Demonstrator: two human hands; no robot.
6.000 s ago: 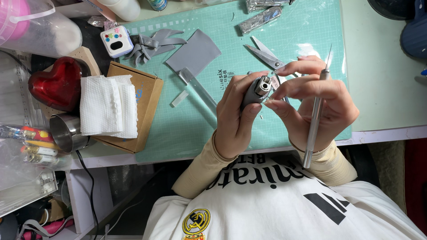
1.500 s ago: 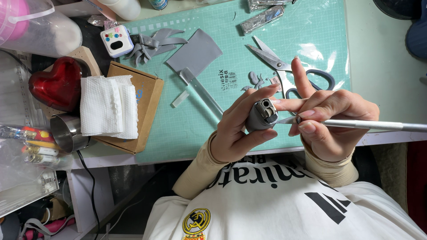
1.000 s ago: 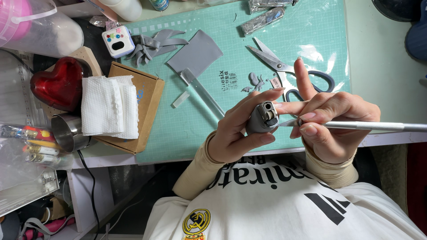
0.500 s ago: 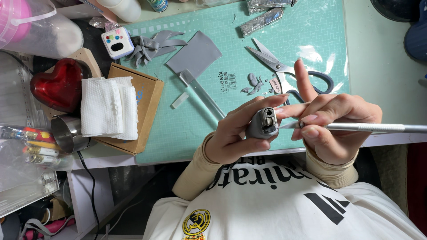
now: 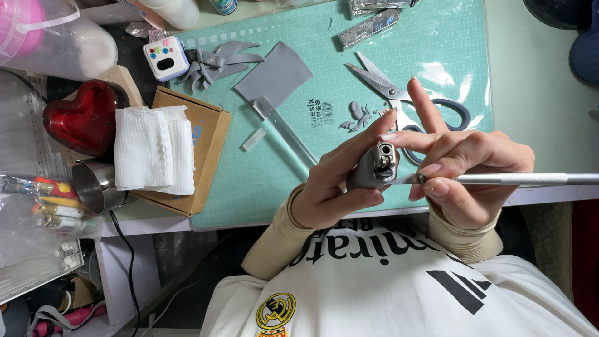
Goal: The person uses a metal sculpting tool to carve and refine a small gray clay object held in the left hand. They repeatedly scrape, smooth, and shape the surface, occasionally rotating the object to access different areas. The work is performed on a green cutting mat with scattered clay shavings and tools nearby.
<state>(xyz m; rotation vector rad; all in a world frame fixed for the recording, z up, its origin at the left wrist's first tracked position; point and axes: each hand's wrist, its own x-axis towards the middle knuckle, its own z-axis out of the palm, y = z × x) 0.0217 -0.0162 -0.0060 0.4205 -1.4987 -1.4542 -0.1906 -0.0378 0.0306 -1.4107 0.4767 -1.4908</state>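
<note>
Lighter [image 5: 374, 168], wrapped in grey clay with its metal top left bare, sits upright in my left hand [image 5: 334, 187], near the centre of the view and just in front of my chest. Thumb and fingers are curled closed around its body. My right hand [image 5: 468, 171], at three o'clock from the lighter, pinches a slim metal craft knife [image 5: 499, 180] between thumb and fingers, with the index finger raised free. Its handle runs off toward three o'clock and its tip touches the clay just below the metal top.

A second ago the tip hovered slightly further right; it has now closed onto the clay, so I judge trimming or smoothing is under way.

At twelve o'clock lies a green cutting mat [image 5: 274, 168] with scissors [image 5: 399, 93], small grey clay scraps [image 5: 357, 117] and a flat grey clay sheet [image 5: 272, 75]. At nine o'clock, a cardboard box [image 5: 203, 156] carries folded paper towels [image 5: 153, 156], beside a red heart-shaped dish [image 5: 81, 118].
</note>
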